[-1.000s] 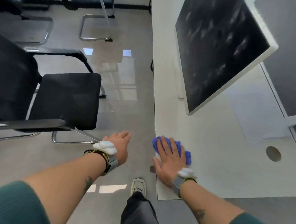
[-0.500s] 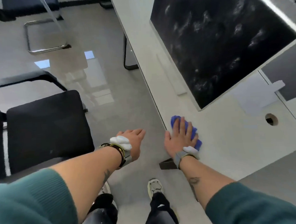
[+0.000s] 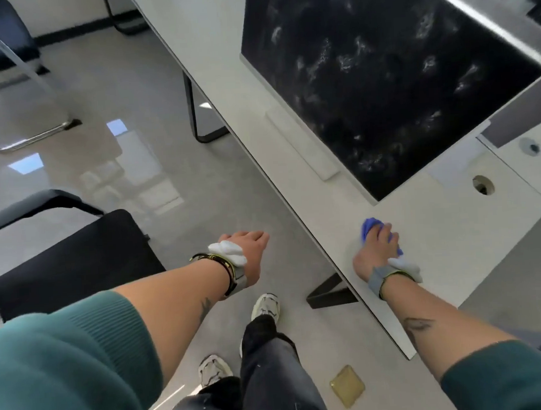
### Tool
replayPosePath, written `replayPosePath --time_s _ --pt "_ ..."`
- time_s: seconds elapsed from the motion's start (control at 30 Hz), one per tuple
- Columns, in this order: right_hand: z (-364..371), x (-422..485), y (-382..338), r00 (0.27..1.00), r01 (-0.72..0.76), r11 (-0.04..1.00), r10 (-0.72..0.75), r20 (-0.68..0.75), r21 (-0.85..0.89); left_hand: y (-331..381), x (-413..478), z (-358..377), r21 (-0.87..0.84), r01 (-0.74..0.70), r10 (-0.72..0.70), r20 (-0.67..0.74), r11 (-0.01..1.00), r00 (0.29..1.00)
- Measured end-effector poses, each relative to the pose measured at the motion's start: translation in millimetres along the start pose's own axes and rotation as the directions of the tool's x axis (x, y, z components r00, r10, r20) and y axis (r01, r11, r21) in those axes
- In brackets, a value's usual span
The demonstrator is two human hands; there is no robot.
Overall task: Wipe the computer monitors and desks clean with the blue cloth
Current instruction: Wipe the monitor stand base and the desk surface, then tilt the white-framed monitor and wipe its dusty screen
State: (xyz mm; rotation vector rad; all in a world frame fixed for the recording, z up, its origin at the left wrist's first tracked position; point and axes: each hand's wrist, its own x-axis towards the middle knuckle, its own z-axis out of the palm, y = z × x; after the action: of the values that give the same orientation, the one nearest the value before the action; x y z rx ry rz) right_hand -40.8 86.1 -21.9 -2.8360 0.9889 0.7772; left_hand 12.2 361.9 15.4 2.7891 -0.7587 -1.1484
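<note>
right grip [image 3: 376, 249] lying palm down on the blue cloth [image 3: 369, 224], fingers laid over it close together and nearly straight, pressing it onto the pale surface [image 3: 436, 227]. cloth is sitting bunched under the palm, with blue showing ahead of the fingertips and at the outer side of the grip. the grip is working just in from the surface's long edge, thumb side nearest that edge. monitor [image 3: 381, 73] is standing beyond the grip, its lower corner coming nearest, apart from the cloth; its dark screen is showing pale smears all over. a flat white plate [image 3: 303, 146] is lying under the screen, beyond and left of the grip. a round cable hole [image 3: 483, 185] is sitting beyond and right of the grip. left grip [image 3: 249, 246] is hanging out over the floor, left of the right grip and off the surface, fingers straight and together, holding and touching nothing. both wrists are wearing grey bands with a white lump on top. a black chair [image 3: 71, 262] is standing left of the left grip. a yellowish square piece [image 3: 347, 385] is lying on the floor, nearer the body than the right grip.
</note>
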Motion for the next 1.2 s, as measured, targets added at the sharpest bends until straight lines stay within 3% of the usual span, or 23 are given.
replayPosePath --time_s 0.2,0.43,0.63,0.73,0.83,0.97,1.07,1.1,1.2 --pt "-5 28 -93 0.966 0.259 0.966 -0.259 -0.027 -0.012 -11 47 -38 0.097 0.026 -0.029 0.029 0.995 0.999" --pt "-20 38 -151 0.851 0.525 0.848 -0.526 0.001 -0.070 -28 76 -77 0.103 0.041 -0.044 0.027 0.994 0.999" --pt "-24 38 -162 0.890 0.456 0.890 -0.456 -0.006 -0.025 -47 95 -109 0.134 0.043 -0.050 0.051 0.990 0.997" --pt "-31 52 -208 0.851 0.520 0.853 -0.515 -0.098 0.035 -62 123 -121 0.206 0.035 -0.035 -0.006 0.978 0.999" --pt "-39 63 -224 0.810 0.569 0.821 -0.571 -0.134 -0.056 -88 149 -131 0.235 0.036 -0.032 -0.024 0.971 0.999" --pt "-37 72 -209 0.877 0.444 0.896 -0.440 -0.193 -0.027 -138 183 -157 0.289 -0.004 0.027 -0.073 0.957 0.997" --pt "-42 91 -271 0.919 0.320 0.945 -0.291 -0.267 0.070 -186 230 -187 0.414 -0.123 0.169 -0.076 0.902 0.983" --pt "-50 94 -287 0.907 0.342 0.936 -0.308 -0.287 0.078 -191 231 -190 0.429 -0.137 0.193 -0.091 0.893 0.977" --pt "-63 109 -345 0.942 0.240 0.963 -0.200 -0.271 0.121 -224 273 -215 0.536 -0.282 0.378 -0.075 0.796 0.923"
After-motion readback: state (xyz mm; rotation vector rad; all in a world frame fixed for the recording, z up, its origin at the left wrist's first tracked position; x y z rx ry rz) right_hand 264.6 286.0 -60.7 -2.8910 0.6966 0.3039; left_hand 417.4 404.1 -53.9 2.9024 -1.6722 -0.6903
